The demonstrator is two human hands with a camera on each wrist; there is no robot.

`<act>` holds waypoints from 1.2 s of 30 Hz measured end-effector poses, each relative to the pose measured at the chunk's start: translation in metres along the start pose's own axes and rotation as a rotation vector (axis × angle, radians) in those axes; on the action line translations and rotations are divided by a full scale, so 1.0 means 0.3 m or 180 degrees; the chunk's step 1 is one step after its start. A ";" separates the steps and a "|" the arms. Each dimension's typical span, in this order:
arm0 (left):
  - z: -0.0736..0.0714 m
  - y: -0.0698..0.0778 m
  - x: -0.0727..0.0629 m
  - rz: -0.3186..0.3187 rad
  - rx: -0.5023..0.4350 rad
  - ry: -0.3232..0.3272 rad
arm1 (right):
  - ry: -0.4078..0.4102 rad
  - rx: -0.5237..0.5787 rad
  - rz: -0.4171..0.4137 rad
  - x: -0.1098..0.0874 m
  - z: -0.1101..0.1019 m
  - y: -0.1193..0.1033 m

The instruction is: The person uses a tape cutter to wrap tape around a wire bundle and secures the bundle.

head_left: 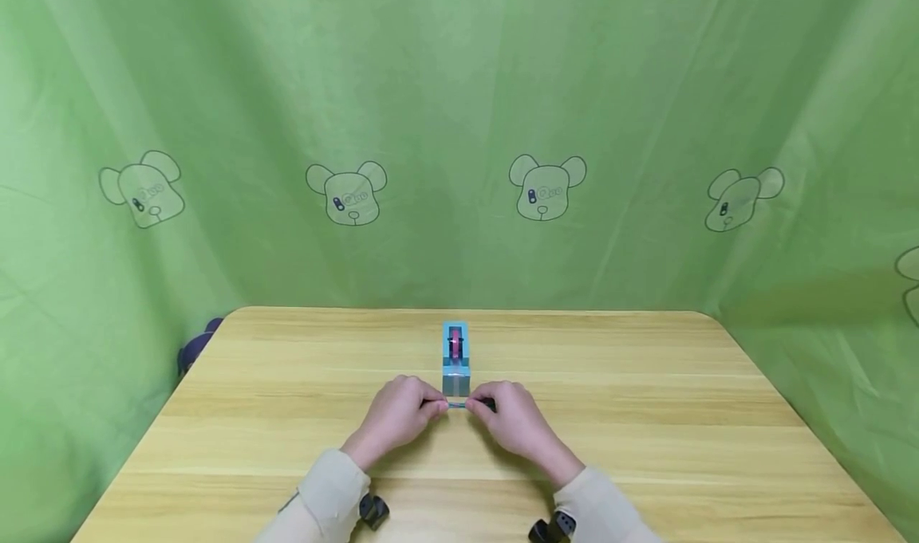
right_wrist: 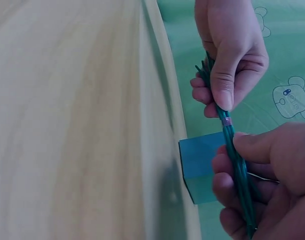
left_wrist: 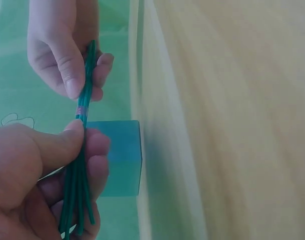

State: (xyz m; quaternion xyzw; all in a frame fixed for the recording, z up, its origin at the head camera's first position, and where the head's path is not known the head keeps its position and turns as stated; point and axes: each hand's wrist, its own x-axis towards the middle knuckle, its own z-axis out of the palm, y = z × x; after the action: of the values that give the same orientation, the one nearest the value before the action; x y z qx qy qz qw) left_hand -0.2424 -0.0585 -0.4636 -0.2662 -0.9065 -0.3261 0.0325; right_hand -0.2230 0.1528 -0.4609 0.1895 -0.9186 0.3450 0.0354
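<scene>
Obs. (clock ref. = head view, 12 straight ahead). Bundle of thin dark-green strands (right_wrist: 237,159), plastic-looking, held over pale wood-grain worktop (head_left: 646,415), at 6 o'clock of & near light-blue blocky tape dispenser (head_left: 449,371). L hand (head_left: 402,410) at bundle's 9 o'clock, R hand (head_left: 508,419) at 3; each pinches bundle betw. thumb & curled fingers. Narrow shiny purplish band (left_wrist: 81,111) wraps strands in short gap betw. thumbs.

Handling (est.): v. light, wt. negligible. Strands look semi-stiff & springy: approx. straight nr band, fanned out at 9 o'clock end, tighter at 3. Surfaces prob. smooth, so individual strands may slide lengthwise if grip slackens. Not fragile, tho hard bending might crease them; band likely weakest pt.

Grip: best just either side of band, light pinch across whole bunch; avoid loose 9 o'clock tips, which would gather only a few. Band tightness: can't tell.
</scene>
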 end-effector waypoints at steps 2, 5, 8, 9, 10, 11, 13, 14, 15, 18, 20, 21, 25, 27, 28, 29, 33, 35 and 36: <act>0.000 0.001 0.001 -0.0015 0.0033 -0.0002 | 0.0085 -0.0030 -0.0025 -0.002 0.006 0.004; -0.002 0.004 0.003 -0.0007 0.0096 -0.0034 | 0.0165 -0.0039 0.0001 -0.003 0.011 0.005; -0.005 0.005 0.004 0.0062 0.0175 -0.0055 | 0.0223 -0.0065 0.0006 -0.003 0.014 0.004; -0.006 0.004 0.004 0.0086 0.0200 -0.0063 | 0.0236 -0.0062 0.0029 -0.003 0.014 0.003; -0.008 0.004 0.005 0.0109 0.0223 -0.0066 | 0.0255 -0.0074 0.0021 -0.003 0.014 0.002; -0.009 0.005 0.006 0.0130 0.0250 -0.0068 | 0.0274 -0.0091 0.0009 -0.003 0.014 0.000; -0.010 0.004 0.008 0.0146 0.0296 -0.0085 | 0.0309 -0.0090 -0.0001 -0.002 0.015 -0.002; -0.011 0.003 0.009 0.0128 0.0313 -0.0109 | 0.0325 -0.0092 -0.0016 -0.002 0.015 -0.003; -0.011 0.003 0.009 0.0113 0.0329 -0.0140 | 0.0339 -0.0093 -0.0028 -0.002 0.015 -0.002; -0.013 0.003 0.009 0.0049 0.0306 -0.0263 | 0.0381 -0.0076 -0.0067 -0.002 0.017 0.000; -0.015 0.003 0.007 0.0009 0.0260 -0.0360 | 0.0412 -0.0057 -0.0094 -0.002 0.018 0.001; -0.016 0.003 0.006 -0.0003 0.0227 -0.0397 | 0.0429 -0.0054 -0.0115 -0.002 0.019 0.003; -0.016 0.002 0.010 -0.0008 0.0081 -0.0458 | 0.0495 -0.0041 -0.0180 -0.002 0.019 0.011; -0.014 -0.001 0.013 0.0005 0.0006 -0.0447 | 0.0510 -0.0023 -0.0186 -0.003 0.019 0.014; -0.012 -0.003 0.015 0.0017 -0.0028 -0.0439 | 0.0511 -0.0006 -0.0176 -0.003 0.018 0.014; -0.011 -0.005 0.016 0.0026 -0.0057 -0.0430 | 0.0513 0.0009 -0.0179 -0.004 0.018 0.014; -0.009 -0.012 0.019 0.0075 -0.0120 -0.0380 | 0.0474 0.0051 -0.0171 -0.004 0.018 0.017; -0.009 -0.013 0.020 0.0091 -0.0132 -0.0354 | 0.0426 0.0057 -0.0154 -0.004 0.017 0.019; -0.009 -0.013 0.020 0.0092 -0.0136 -0.0348 | 0.0401 0.0061 -0.0141 -0.004 0.016 0.020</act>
State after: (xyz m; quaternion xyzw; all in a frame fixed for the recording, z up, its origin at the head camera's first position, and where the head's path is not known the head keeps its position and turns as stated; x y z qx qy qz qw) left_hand -0.2499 -0.0599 -0.4624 -0.2973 -0.8958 -0.3299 -0.0181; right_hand -0.2239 0.1541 -0.4684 0.1880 -0.9068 0.3642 0.0989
